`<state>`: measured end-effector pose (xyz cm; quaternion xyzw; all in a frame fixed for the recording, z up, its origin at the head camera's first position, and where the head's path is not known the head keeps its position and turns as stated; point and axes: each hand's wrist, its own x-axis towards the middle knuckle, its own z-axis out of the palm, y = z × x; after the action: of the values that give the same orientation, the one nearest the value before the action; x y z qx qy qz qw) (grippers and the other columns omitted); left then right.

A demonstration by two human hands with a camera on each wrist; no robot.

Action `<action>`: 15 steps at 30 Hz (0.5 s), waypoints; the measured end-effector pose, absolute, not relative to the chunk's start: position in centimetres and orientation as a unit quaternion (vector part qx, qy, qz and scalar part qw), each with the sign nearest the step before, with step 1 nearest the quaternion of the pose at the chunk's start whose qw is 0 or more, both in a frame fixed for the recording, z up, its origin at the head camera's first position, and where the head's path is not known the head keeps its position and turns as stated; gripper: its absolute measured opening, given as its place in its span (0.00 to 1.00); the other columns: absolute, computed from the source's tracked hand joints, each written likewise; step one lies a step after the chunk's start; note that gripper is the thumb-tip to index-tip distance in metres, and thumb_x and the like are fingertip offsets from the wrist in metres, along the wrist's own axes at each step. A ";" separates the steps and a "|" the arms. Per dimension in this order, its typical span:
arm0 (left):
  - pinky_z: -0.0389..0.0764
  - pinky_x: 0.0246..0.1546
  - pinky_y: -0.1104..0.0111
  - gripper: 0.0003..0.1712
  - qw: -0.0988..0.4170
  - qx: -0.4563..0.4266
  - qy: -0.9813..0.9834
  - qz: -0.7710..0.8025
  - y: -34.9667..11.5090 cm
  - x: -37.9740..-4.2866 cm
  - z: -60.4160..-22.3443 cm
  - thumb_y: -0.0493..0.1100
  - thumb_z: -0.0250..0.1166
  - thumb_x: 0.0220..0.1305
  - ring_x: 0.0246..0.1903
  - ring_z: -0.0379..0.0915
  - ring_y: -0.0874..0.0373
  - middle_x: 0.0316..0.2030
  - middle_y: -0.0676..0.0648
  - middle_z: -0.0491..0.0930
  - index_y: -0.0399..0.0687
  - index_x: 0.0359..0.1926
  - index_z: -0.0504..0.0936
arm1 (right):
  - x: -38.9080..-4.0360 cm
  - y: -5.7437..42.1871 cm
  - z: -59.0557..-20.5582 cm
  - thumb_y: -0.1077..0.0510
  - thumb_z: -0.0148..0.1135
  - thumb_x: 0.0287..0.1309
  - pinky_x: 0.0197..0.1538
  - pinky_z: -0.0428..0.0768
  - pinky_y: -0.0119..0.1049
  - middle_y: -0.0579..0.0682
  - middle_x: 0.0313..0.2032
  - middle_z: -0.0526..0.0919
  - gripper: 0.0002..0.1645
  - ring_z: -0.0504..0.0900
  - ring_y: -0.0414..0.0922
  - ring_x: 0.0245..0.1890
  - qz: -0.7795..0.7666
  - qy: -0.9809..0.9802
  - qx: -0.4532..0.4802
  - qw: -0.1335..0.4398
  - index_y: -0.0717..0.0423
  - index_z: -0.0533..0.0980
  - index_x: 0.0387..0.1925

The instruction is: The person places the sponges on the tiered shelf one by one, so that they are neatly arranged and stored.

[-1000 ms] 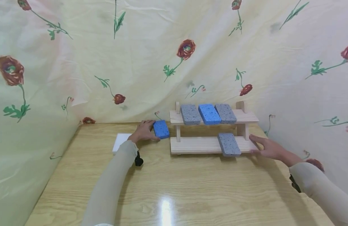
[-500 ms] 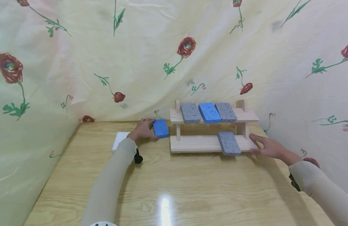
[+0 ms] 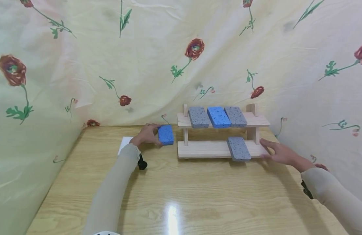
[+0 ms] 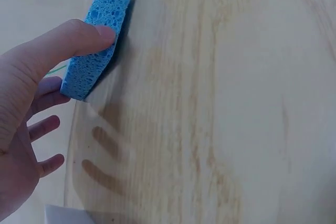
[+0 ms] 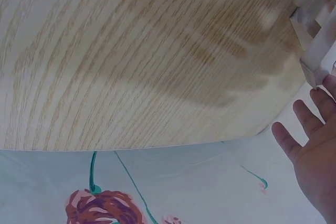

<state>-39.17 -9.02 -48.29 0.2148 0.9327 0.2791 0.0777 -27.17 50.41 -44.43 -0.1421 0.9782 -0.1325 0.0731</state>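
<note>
My left hand (image 3: 147, 134) pinches a blue sponge (image 3: 166, 134) by its edges, left of the wooden two-tier shelf (image 3: 202, 149). The left wrist view shows the thumb (image 4: 102, 36) across the sponge's near side, with other fingers behind and below it. My right hand (image 3: 280, 153) touches the shelf's right end with mostly straight fingers; in the right wrist view, fingertips (image 5: 316, 94) meet its corner. On the upper tier lie a grey sponge (image 3: 199, 117), a blue sponge (image 3: 218, 117) and another grey sponge (image 3: 235, 117). One grey sponge (image 3: 239, 149) leans over the lower tier's front edge.
A white block (image 3: 124, 143) is partly behind my left wrist on the wood-grain table (image 3: 198, 195). Flower-patterned cloth (image 3: 157, 58) hangs close behind the table and along both sides.
My left hand has shifted slightly left with the blue sponge, which now sits a little farther from the shelf and slightly turned. My right hand stays at the shelf's end.
</note>
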 end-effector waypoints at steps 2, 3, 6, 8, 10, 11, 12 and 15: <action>0.59 0.74 0.43 0.59 0.084 0.214 0.932 0.280 -9.2 -39.1 -48.1 0.55 0.82 0.43 0.73 0.55 0.39 0.74 0.39 0.65 0.45 0.75 0.66 | -27.2 50.4 -44.5 0.40 0.66 0.63 0.66 0.64 0.71 0.74 0.72 0.61 0.52 0.61 0.75 0.70 -0.133 0.978 -0.140 0.073 0.72 0.59 0.73; 0.60 0.74 0.43 0.59 0.087 0.213 0.932 0.281 -9.2 -39.0 -48.0 0.54 0.82 0.43 0.73 0.55 0.39 0.74 0.39 0.65 0.45 0.75 0.66 | -27.2 50.5 -44.5 0.40 0.66 0.63 0.66 0.64 0.71 0.74 0.72 0.61 0.52 0.61 0.75 0.70 -0.134 0.978 -0.140 0.073 0.72 0.59 0.73; 0.61 0.73 0.43 0.59 0.093 0.210 0.930 0.288 -9.4 -38.8 -47.7 0.53 0.82 0.43 0.72 0.55 0.40 0.74 0.39 0.64 0.46 0.76 0.66 | -27.3 50.6 -44.5 0.41 0.66 0.63 0.66 0.64 0.71 0.74 0.72 0.61 0.53 0.61 0.75 0.70 -0.138 0.978 -0.141 0.074 0.72 0.59 0.74; 0.62 0.72 0.43 0.59 0.096 0.210 0.928 0.293 -9.5 -38.6 -47.6 0.52 0.82 0.43 0.72 0.55 0.40 0.74 0.39 0.64 0.46 0.76 0.66 | -27.2 50.6 -44.5 0.41 0.67 0.63 0.65 0.64 0.71 0.74 0.72 0.61 0.53 0.61 0.75 0.70 -0.138 0.977 -0.144 0.072 0.72 0.59 0.74; 0.63 0.72 0.44 0.58 0.097 0.212 0.927 0.294 -9.7 -38.5 -47.5 0.51 0.82 0.43 0.72 0.56 0.40 0.74 0.39 0.64 0.45 0.75 0.66 | -27.2 50.7 -44.5 0.41 0.67 0.63 0.65 0.64 0.71 0.74 0.72 0.61 0.52 0.61 0.75 0.70 -0.138 0.977 -0.148 0.070 0.73 0.59 0.73; 0.63 0.72 0.44 0.58 0.097 0.213 0.926 0.294 -9.8 -38.4 -47.4 0.51 0.83 0.43 0.72 0.56 0.40 0.74 0.39 0.64 0.45 0.75 0.66 | -27.1 50.7 -44.5 0.41 0.67 0.64 0.65 0.65 0.70 0.74 0.72 0.61 0.52 0.62 0.75 0.70 -0.138 0.977 -0.150 0.068 0.73 0.59 0.73; 0.63 0.72 0.44 0.58 0.096 0.215 0.926 0.294 -9.9 -38.3 -47.4 0.51 0.83 0.43 0.72 0.56 0.40 0.74 0.38 0.64 0.45 0.75 0.66 | -27.1 50.7 -44.5 0.41 0.66 0.64 0.65 0.64 0.70 0.74 0.72 0.61 0.52 0.62 0.75 0.70 -0.139 0.976 -0.151 0.067 0.73 0.60 0.73; 0.63 0.72 0.44 0.57 0.094 0.218 0.927 0.290 -10.2 -38.1 -47.3 0.51 0.82 0.44 0.72 0.55 0.40 0.74 0.39 0.63 0.45 0.75 0.66 | -27.1 50.7 -44.4 0.41 0.66 0.64 0.66 0.64 0.71 0.74 0.72 0.61 0.52 0.61 0.75 0.70 -0.140 0.976 -0.152 0.066 0.73 0.60 0.73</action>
<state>-38.10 -10.16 -47.29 0.2179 0.9271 0.2901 0.0943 -27.10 50.66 -44.43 -0.1524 0.9760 -0.1404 0.0665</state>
